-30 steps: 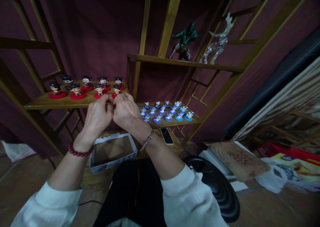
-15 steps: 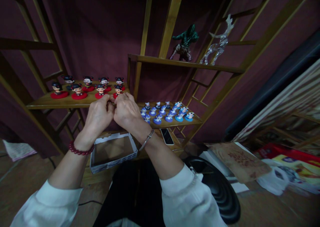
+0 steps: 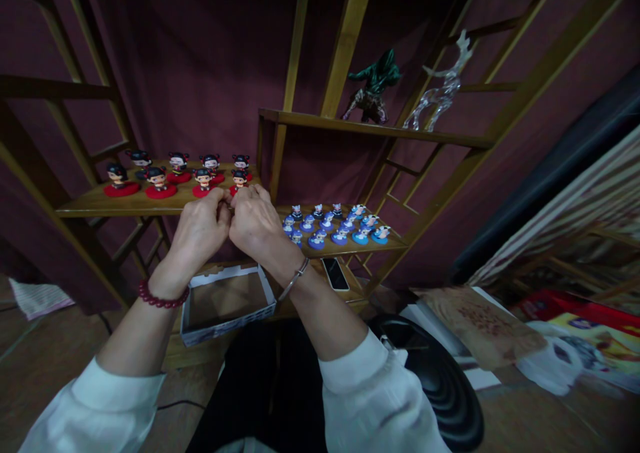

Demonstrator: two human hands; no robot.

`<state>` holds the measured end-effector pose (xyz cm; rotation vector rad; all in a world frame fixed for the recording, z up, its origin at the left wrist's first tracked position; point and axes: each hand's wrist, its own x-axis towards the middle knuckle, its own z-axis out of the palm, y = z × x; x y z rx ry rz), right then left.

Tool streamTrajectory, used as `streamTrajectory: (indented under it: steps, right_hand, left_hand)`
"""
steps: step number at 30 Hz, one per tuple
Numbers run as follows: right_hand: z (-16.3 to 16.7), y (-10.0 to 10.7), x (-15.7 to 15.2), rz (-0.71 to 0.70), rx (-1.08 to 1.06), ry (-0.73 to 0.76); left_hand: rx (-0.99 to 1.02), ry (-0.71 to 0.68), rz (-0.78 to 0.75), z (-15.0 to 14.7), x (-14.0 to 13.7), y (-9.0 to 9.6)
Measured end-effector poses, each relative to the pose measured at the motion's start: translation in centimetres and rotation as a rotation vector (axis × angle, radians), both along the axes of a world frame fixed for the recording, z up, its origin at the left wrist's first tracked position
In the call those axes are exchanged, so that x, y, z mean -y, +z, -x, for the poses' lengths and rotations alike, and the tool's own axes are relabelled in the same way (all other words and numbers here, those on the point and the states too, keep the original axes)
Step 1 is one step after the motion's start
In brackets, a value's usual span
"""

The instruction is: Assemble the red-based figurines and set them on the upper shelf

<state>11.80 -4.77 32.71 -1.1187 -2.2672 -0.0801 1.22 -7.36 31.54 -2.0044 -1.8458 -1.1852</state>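
My left hand (image 3: 203, 225) and my right hand (image 3: 256, 223) meet at the front edge of the left wooden shelf (image 3: 83, 205). Both have their fingers curled in and pressed together; whatever is between them is hidden behind the knuckles. Just beyond my fingertips stands a black-haired figurine (image 3: 239, 178) on a red base, its lower part partly covered by my right hand. Several similar figurines, such as this one (image 3: 157, 178) at the front and another (image 3: 179, 162) at the back, stand upright in two rows on the same shelf.
Small blue and purple figurines (image 3: 341, 234) fill the lower right shelf. Above them stand a green-hooded figure (image 3: 376, 80) and a clear deer (image 3: 440, 96). Beneath my hands is a shallow cardboard box (image 3: 227, 323); a phone (image 3: 335, 274) lies right of it. A black stool (image 3: 440, 380) is at right.
The whole view has shifted slightly, with the shelves a little further right. Both hands stay together at the shelf edge, almost unmoved.
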Motion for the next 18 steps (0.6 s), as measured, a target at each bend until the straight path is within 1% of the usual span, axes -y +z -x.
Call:
streamTrajectory:
  steps: [7,12,18]
  right_hand:
    - [0.15,0.0,0.19,0.02,-0.018,-0.014]
    - [0.14,-0.14,0.16,0.026,-0.043,-0.008]
    - [-0.2,-0.75,0.28,-0.072,-0.083,0.036]
  left_hand:
    - [-0.026,0.004,0.018,0.1,-0.1,0.16]
    - [-0.007,0.001,0.014,0.01,-0.09,-0.03]
    - [-0.001,0.012,0.005,-0.18,0.0,-0.34]
